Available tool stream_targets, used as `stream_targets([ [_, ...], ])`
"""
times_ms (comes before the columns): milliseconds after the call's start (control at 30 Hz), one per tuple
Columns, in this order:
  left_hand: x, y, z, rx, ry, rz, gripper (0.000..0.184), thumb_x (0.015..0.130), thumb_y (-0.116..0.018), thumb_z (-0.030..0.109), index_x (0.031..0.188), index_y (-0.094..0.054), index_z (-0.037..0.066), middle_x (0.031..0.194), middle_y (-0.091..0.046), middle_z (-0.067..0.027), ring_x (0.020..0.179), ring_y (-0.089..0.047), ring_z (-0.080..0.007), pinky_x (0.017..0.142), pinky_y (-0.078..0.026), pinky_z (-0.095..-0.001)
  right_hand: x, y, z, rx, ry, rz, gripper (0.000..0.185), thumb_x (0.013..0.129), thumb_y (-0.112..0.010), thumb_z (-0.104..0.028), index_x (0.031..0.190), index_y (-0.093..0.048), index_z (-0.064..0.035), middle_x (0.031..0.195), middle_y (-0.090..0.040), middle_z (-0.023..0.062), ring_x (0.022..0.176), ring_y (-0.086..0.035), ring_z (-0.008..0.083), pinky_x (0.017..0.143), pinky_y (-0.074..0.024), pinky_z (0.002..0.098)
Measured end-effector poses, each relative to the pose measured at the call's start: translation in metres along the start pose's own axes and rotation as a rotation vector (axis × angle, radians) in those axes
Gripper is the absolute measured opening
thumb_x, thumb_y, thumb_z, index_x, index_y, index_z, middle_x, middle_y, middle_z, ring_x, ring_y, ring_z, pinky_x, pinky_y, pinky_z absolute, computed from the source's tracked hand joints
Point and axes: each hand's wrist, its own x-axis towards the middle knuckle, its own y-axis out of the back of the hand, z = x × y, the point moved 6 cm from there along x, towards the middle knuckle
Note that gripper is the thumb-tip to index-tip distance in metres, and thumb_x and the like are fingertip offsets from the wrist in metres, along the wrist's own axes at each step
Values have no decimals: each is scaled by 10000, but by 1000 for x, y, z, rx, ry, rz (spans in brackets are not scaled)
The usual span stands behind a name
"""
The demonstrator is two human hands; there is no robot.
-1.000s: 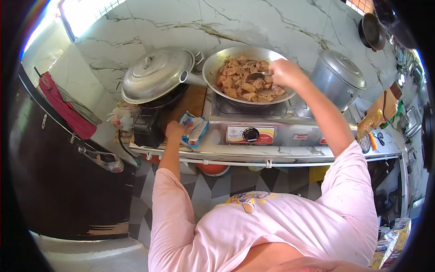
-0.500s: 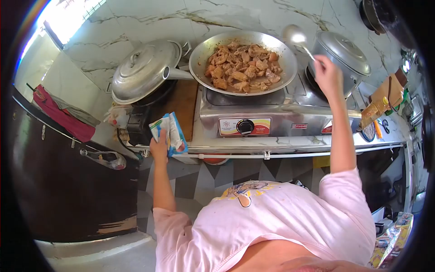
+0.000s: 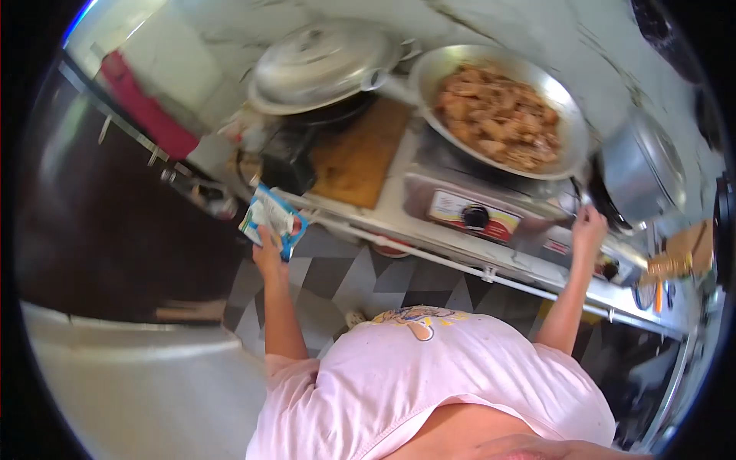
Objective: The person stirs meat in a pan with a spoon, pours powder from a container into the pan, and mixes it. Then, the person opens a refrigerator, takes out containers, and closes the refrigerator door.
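My left hand [image 3: 267, 251] grips a blue and white packet [image 3: 274, 221] in front of the counter's edge. On the right, my right hand [image 3: 589, 228] is closed at the stove's front, between the pan and the tall pot. Its fingers are on the handle of a ladle [image 3: 569, 197], whose bowl is blurred and partly hidden beside the pan. The wide metal pan [image 3: 573, 115] sits on the stove [image 3: 429, 188] and holds cooked meat pieces [image 3: 498, 115] in sauce.
A lidded pan [image 3: 322, 65] stands at the back left, near a wooden board [image 3: 364, 157]. A lidded pot [image 3: 640, 172] is right of the pan. A dark door [image 3: 115, 222] with a hanging red cloth [image 3: 146, 107] is at the left.
The view has turned, shifting the counter. My left hand has lifted the packet off the counter and moved it left. My right hand has taken the ladle out of the pan and lowered it to the right.
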Motion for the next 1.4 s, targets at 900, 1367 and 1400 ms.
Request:
stream_targets([
  [900,107,184,85,276,-179,333,473,861,-512,432,1035,-382,12,947,-497,-81,841,-472,-121,731,-411,-245,-322,-88,-744,1190,320,-1838,393,608,-756,-180,925,-587,-21,732,-619,46,522,-564,120,410,-460,248],
  [1367,369,194,-46,1393,93,-358,495,806,-528,300,1263,-400,159,1088,-480,-226,1021,-502,-378,835,-432,-435,-296,-274,-900,713,671,-1017,477,632,-658,-207,1071,-535,-68,837,-620,189,820,-597,344,718,-472,443],
  [1400,373,190,-40,1399,100,-377,495,806,-528,300,1263,-400,159,1088,-480,-226,1021,-502,-378,835,-432,-435,-307,-285,-915,656,751,-1039,494,641,-643,-201,1103,-517,-82,822,-620,181,803,-600,338,707,-467,451],
])
